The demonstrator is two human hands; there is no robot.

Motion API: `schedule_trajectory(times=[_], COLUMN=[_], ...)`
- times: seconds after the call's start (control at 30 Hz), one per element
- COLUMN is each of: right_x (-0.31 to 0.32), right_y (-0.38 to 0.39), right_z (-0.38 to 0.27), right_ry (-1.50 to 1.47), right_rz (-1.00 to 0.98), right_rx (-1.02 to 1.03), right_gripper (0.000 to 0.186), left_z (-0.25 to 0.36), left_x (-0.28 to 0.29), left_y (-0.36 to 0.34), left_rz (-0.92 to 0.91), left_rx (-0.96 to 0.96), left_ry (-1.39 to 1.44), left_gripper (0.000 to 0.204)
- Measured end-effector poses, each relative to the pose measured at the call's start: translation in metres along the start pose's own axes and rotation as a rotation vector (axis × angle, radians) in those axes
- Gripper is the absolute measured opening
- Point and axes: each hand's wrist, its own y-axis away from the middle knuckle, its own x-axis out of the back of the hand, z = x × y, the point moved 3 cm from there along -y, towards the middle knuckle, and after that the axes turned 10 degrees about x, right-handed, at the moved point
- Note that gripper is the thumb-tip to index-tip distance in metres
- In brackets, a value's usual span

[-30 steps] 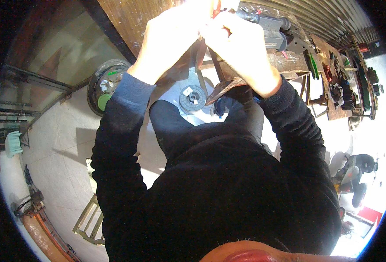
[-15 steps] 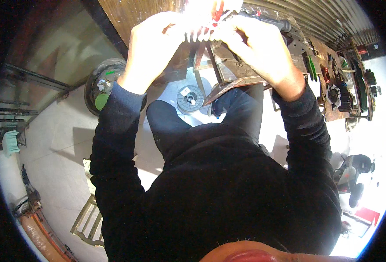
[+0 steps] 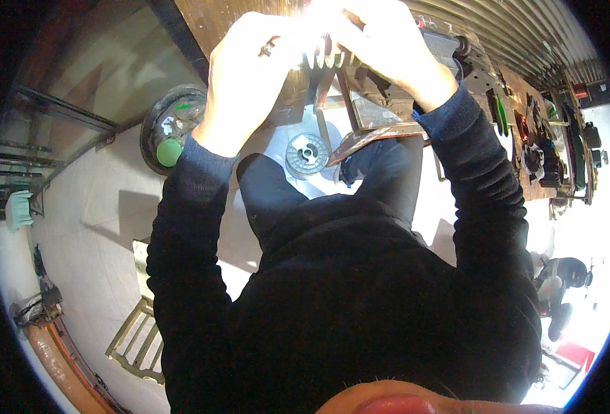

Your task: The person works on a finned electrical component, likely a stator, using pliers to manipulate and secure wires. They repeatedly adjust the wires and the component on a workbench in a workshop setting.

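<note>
My left hand [image 3: 243, 79] is raised at the top of the view, with its fingers closed towards the middle. My right hand [image 3: 398, 55] meets it there, its fingers bent in a pinch. Strong glare washes out the space between them. Below the glare hangs a row of pale, rounded loops or fingertips; I cannot tell which. What either hand holds is lost in the brightness. Both hands are in front of the wooden workbench [image 3: 215, 21], and a grey machine part [image 3: 439, 47] lies beside my right hand.
A grey spool [image 3: 307, 156] stands on the floor between my legs. At the left is a round bin [image 3: 154, 141] with a green lid inside. Tools with green handles [image 3: 501, 116] line the bench's right side. A slatted chair [image 3: 139, 341] stands lower left.
My right hand has moved up and a little left. Red strips seen between the hands before are now lost in the glare. The whole view has shifted slightly.
</note>
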Motion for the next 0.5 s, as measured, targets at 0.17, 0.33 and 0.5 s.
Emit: schedule_trajectory(times=[0.17,0.33,0.5], right_x=[0.007,0.011,0.019], right_y=[-0.030,-0.037,-0.040], right_z=[-0.015,-0.022,-0.018], right_ry=[0.206,0.190,0.213], right_rz=[-0.241,-0.376,-0.453], right_rx=[0.097,0.073,0.101], right_gripper=[0.029,0.033,0.038], left_z=[0.010,0.024,0.010], left_x=[0.006,0.013,0.005], left_y=[-0.015,-0.021,-0.043], left_rz=[0.073,0.070,0.356], left_rx=[-0.102,-0.117,-0.552], left_ry=[-0.063,-0.139,-0.149], left_gripper=[0.016,0.012,0.012])
